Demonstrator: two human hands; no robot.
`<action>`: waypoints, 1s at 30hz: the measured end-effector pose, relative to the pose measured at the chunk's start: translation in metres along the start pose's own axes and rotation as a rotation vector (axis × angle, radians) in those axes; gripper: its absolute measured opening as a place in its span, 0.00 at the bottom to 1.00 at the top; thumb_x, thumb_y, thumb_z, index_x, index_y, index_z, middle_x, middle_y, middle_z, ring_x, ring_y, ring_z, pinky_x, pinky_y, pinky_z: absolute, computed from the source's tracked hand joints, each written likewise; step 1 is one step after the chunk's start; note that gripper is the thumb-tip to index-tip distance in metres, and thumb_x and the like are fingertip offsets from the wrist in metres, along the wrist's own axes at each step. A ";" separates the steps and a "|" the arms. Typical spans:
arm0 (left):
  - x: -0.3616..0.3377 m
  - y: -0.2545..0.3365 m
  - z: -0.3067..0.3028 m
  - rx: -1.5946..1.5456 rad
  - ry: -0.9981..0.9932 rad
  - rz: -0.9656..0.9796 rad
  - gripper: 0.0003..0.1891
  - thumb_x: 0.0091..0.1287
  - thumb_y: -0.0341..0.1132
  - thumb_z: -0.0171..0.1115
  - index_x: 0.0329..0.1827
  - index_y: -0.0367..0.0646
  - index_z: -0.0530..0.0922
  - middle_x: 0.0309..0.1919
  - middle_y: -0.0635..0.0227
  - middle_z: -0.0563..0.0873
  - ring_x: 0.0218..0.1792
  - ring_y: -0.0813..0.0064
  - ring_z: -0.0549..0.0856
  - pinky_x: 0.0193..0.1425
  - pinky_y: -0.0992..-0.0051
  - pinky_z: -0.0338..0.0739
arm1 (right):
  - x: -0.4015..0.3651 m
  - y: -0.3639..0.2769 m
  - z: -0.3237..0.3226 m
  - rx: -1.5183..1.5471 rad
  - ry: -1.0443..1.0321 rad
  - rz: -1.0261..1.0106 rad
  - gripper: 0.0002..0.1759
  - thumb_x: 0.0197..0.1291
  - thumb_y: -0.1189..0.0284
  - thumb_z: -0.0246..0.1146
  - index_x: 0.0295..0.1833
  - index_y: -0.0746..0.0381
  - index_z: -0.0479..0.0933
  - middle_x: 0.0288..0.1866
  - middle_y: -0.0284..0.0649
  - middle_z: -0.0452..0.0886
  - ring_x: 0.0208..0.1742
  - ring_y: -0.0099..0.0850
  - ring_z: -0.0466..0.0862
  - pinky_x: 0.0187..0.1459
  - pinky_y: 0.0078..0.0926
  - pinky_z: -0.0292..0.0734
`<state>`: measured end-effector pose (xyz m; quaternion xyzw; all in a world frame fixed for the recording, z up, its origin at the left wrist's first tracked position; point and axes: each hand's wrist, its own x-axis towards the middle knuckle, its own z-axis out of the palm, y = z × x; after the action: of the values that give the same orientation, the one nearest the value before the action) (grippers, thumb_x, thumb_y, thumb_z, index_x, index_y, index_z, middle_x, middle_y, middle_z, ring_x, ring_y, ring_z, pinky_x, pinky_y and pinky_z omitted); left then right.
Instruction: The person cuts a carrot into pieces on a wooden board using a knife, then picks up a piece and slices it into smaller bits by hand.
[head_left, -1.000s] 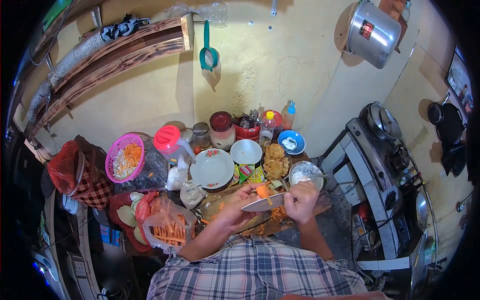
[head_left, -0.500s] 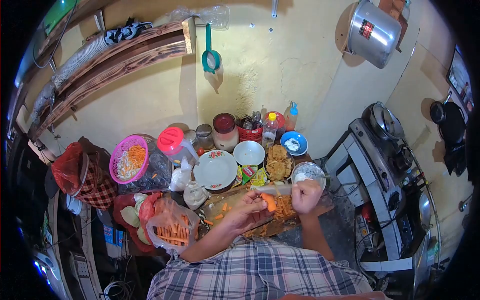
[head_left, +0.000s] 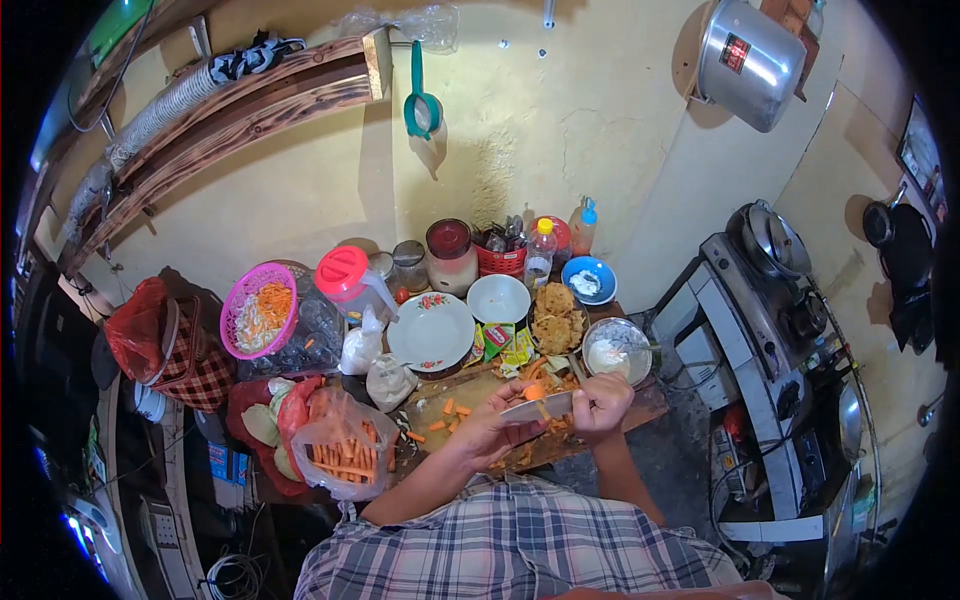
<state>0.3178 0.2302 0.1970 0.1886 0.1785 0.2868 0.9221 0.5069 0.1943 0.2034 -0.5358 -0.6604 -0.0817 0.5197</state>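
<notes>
A piece of carrot (head_left: pixel 535 392) is pinched in the fingers of my left hand (head_left: pixel 492 424), above the wooden board. My right hand (head_left: pixel 603 404) is closed around the handle of a knife (head_left: pixel 540 407), whose blade points left and lies against the carrot. Below them is the wooden cutting board (head_left: pixel 490 385), with small carrot pieces (head_left: pixel 450 412) left of my left hand and orange shavings near the knife. Part of the shavings is hidden by my hands. To the left stands a plastic bag of carrots (head_left: pixel 345 455).
Behind the board are a floral plate (head_left: pixel 431 331), a white bowl (head_left: pixel 499 299), fried fritters (head_left: pixel 557 320) and a bowl of white powder (head_left: pixel 616 351). A pink basket of shredded vegetables (head_left: pixel 259 310) stands far left. The stove (head_left: pixel 765 300) is on the right.
The knife has come down and toward me, from behind the carrot to across its front. My right hand has lowered slightly, and the carrot has turned end-up in my left fingers.
</notes>
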 end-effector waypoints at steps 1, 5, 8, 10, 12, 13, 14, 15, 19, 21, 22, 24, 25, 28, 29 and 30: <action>-0.001 -0.001 0.001 0.001 0.001 0.003 0.21 0.63 0.27 0.63 0.59 0.45 0.69 0.45 0.65 0.80 0.42 0.72 0.84 0.47 0.74 0.82 | -0.002 0.001 0.001 0.000 0.007 0.013 0.15 0.37 0.70 0.59 0.10 0.61 0.61 0.09 0.43 0.62 0.13 0.42 0.66 0.20 0.37 0.59; -0.002 -0.030 0.007 0.122 0.021 -0.060 0.21 0.62 0.28 0.65 0.58 0.44 0.70 0.48 0.66 0.79 0.45 0.73 0.82 0.49 0.76 0.80 | -0.008 -0.005 0.006 -0.004 -0.010 0.119 0.17 0.43 0.69 0.59 0.11 0.63 0.64 0.10 0.44 0.64 0.14 0.43 0.68 0.22 0.37 0.63; -0.005 -0.039 -0.012 0.194 -0.013 -0.165 0.22 0.61 0.29 0.66 0.57 0.43 0.71 0.46 0.69 0.79 0.45 0.77 0.82 0.51 0.78 0.78 | -0.021 0.005 0.016 0.057 -0.089 0.480 0.18 0.52 0.65 0.60 0.17 0.66 0.72 0.16 0.48 0.71 0.19 0.47 0.74 0.26 0.41 0.67; -0.008 -0.039 -0.030 0.369 -0.026 -0.181 0.22 0.60 0.29 0.66 0.58 0.42 0.71 0.44 0.70 0.79 0.45 0.79 0.82 0.51 0.79 0.78 | -0.043 0.022 0.027 0.050 -0.246 0.690 0.20 0.57 0.58 0.61 0.31 0.67 0.77 0.24 0.54 0.77 0.27 0.52 0.78 0.30 0.44 0.71; -0.014 -0.040 -0.053 0.484 0.081 -0.093 0.23 0.60 0.27 0.65 0.59 0.40 0.71 0.41 0.69 0.80 0.42 0.79 0.82 0.46 0.80 0.80 | -0.082 0.033 0.038 -0.086 -0.453 0.713 0.24 0.57 0.56 0.61 0.40 0.70 0.74 0.30 0.59 0.79 0.34 0.56 0.79 0.36 0.45 0.74; -0.018 -0.041 -0.070 0.574 0.129 -0.031 0.23 0.60 0.26 0.65 0.58 0.39 0.71 0.41 0.68 0.80 0.41 0.79 0.82 0.45 0.80 0.80 | -0.095 0.031 0.036 -0.056 -0.599 0.756 0.21 0.54 0.60 0.65 0.40 0.69 0.72 0.31 0.56 0.79 0.34 0.51 0.81 0.33 0.43 0.73; -0.020 -0.043 -0.093 0.684 0.263 -0.064 0.22 0.59 0.26 0.65 0.57 0.38 0.72 0.39 0.66 0.81 0.39 0.79 0.83 0.43 0.79 0.80 | -0.131 0.046 0.046 -0.072 -0.682 0.704 0.19 0.56 0.63 0.63 0.42 0.69 0.71 0.32 0.57 0.79 0.35 0.53 0.81 0.35 0.44 0.73; -0.020 -0.047 -0.121 0.791 0.402 -0.099 0.21 0.58 0.26 0.66 0.55 0.36 0.74 0.38 0.65 0.82 0.37 0.78 0.83 0.42 0.79 0.80 | -0.161 0.063 0.059 -0.087 -0.765 0.654 0.17 0.57 0.65 0.61 0.43 0.68 0.71 0.32 0.59 0.79 0.36 0.56 0.80 0.36 0.46 0.74; -0.022 -0.076 -0.208 1.022 0.701 0.200 0.18 0.56 0.26 0.68 0.49 0.34 0.76 0.34 0.63 0.83 0.33 0.76 0.84 0.40 0.78 0.80 | -0.159 0.030 0.061 -0.053 -0.887 0.852 0.14 0.60 0.68 0.57 0.45 0.68 0.70 0.34 0.61 0.78 0.38 0.58 0.79 0.37 0.47 0.73; -0.022 -0.080 -0.222 1.159 0.819 0.566 0.16 0.55 0.27 0.69 0.45 0.33 0.75 0.34 0.61 0.83 0.33 0.75 0.84 0.37 0.77 0.80 | -0.135 0.015 0.054 -0.120 -0.930 0.818 0.11 0.64 0.71 0.54 0.48 0.65 0.68 0.34 0.61 0.78 0.36 0.57 0.79 0.36 0.49 0.73; -0.019 -0.081 -0.228 1.157 0.819 0.573 0.16 0.55 0.27 0.69 0.45 0.33 0.75 0.34 0.61 0.83 0.33 0.75 0.84 0.37 0.77 0.80 | -0.132 0.010 0.052 -0.122 -0.928 0.812 0.11 0.64 0.71 0.54 0.48 0.65 0.68 0.34 0.61 0.78 0.36 0.57 0.79 0.36 0.49 0.73; -0.015 -0.083 -0.236 1.092 0.832 0.620 0.15 0.55 0.28 0.69 0.43 0.33 0.75 0.37 0.59 0.82 0.37 0.72 0.84 0.37 0.75 0.81 | -0.135 0.001 0.046 0.064 -0.427 0.577 0.14 0.64 0.69 0.53 0.51 0.67 0.68 0.36 0.60 0.78 0.40 0.59 0.78 0.36 0.48 0.73; -0.012 -0.080 -0.232 1.090 0.834 0.630 0.15 0.55 0.28 0.69 0.43 0.33 0.75 0.37 0.59 0.82 0.37 0.72 0.84 0.37 0.75 0.81 | -0.138 -0.002 0.041 0.062 -0.393 0.572 0.14 0.65 0.69 0.53 0.50 0.67 0.68 0.36 0.60 0.78 0.39 0.59 0.78 0.37 0.48 0.73; -0.010 -0.074 -0.219 1.266 0.827 0.662 0.15 0.56 0.28 0.69 0.43 0.32 0.75 0.38 0.58 0.80 0.38 0.70 0.84 0.38 0.75 0.80 | -0.212 0.036 0.058 0.106 -0.360 0.426 0.14 0.65 0.66 0.53 0.49 0.67 0.69 0.35 0.59 0.78 0.38 0.59 0.78 0.37 0.49 0.72; -0.010 -0.075 -0.218 1.337 0.839 0.701 0.14 0.57 0.28 0.68 0.43 0.32 0.75 0.38 0.58 0.80 0.38 0.70 0.84 0.37 0.76 0.80 | -0.210 0.039 0.062 0.107 -0.356 0.419 0.14 0.65 0.66 0.53 0.49 0.67 0.69 0.35 0.59 0.78 0.38 0.59 0.78 0.37 0.49 0.72; -0.006 -0.076 -0.219 1.404 0.848 0.745 0.14 0.57 0.28 0.68 0.42 0.32 0.75 0.38 0.58 0.79 0.37 0.69 0.85 0.37 0.76 0.80 | -0.206 0.041 0.063 0.014 -0.755 0.664 0.15 0.66 0.65 0.52 0.49 0.67 0.69 0.34 0.59 0.78 0.37 0.58 0.78 0.37 0.49 0.72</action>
<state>0.2520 0.2224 -0.0254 0.6326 0.5650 0.4375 0.2986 0.4780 0.1250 -0.0022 -0.7056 -0.5970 0.2921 0.2459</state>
